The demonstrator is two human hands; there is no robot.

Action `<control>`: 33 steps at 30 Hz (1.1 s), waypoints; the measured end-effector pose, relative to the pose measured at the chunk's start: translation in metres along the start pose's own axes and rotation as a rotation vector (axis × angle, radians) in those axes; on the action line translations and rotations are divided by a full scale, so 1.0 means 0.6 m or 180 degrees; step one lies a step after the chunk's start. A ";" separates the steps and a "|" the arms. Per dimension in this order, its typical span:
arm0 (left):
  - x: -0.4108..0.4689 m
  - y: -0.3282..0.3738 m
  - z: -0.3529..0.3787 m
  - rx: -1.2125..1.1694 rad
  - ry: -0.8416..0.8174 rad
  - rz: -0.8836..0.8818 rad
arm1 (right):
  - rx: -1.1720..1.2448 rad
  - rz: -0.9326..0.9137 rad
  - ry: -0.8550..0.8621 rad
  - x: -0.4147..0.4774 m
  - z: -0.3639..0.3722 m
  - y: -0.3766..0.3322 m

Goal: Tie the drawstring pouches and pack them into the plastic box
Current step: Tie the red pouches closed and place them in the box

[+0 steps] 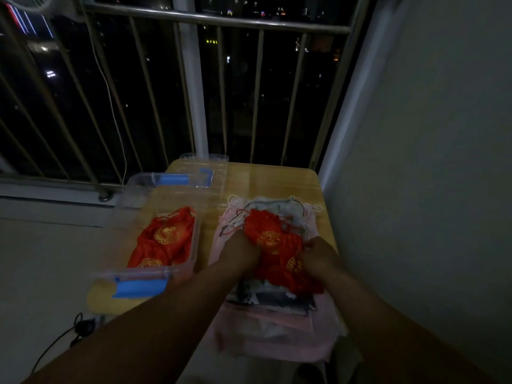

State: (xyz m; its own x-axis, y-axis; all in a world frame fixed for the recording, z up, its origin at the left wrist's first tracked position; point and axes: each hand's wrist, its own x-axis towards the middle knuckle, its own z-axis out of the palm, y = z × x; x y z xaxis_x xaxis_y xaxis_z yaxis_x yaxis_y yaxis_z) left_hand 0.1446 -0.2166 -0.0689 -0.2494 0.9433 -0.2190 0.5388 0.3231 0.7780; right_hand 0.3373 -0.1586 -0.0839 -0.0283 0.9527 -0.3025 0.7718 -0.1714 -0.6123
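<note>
A red drawstring pouch (273, 239) with gold round emblems lies on top of a pile of pink and white pouches (277, 322) on the right half of the small wooden table (277, 178). My left hand (241, 252) grips the pouch's left side. My right hand (318, 254) pinches its right edge. Thin red and dark cords (235, 230) trail from the pouch top. To the left stands the clear plastic box (194, 245) with blue latches, holding red pouches (163, 241) with gold emblems.
The box's clear lid (205, 173) lies at the table's far edge. Metal window bars (216, 20) rise behind the table, and a grey wall (429, 162) stands close on the right. A black cable (80, 325) lies on the floor at the left.
</note>
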 end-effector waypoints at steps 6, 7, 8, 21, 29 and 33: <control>-0.004 -0.006 0.009 0.0096 0.0050 -0.0122 | -0.0030 0.0135 -0.0107 0.013 0.007 0.020; -0.006 -0.004 0.010 0.0104 0.0074 -0.0110 | -0.0100 0.0155 -0.0132 0.012 0.006 0.020; -0.008 -0.002 0.010 0.0116 0.0102 -0.0093 | -0.0150 0.0111 -0.0142 0.011 0.005 0.018; -0.061 0.023 -0.021 -0.0669 0.0137 0.0154 | 0.2131 -0.0543 -0.0003 -0.057 -0.040 -0.038; -0.138 0.074 -0.066 -0.2710 -0.0645 -0.0267 | 0.2997 -0.0558 -0.0626 -0.138 -0.028 -0.080; -0.156 0.074 -0.075 -0.2765 -0.0399 -0.0168 | 0.3132 -0.0560 -0.0749 -0.161 -0.011 -0.092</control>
State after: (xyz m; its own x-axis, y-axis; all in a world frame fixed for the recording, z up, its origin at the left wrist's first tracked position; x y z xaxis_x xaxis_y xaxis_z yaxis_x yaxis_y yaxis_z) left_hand 0.1557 -0.2939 0.0129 -0.1390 0.9467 -0.2906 -0.2864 0.2424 0.9269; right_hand 0.3016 -0.2393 -0.0161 -0.2964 0.9291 -0.2212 -0.1150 -0.2646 -0.9575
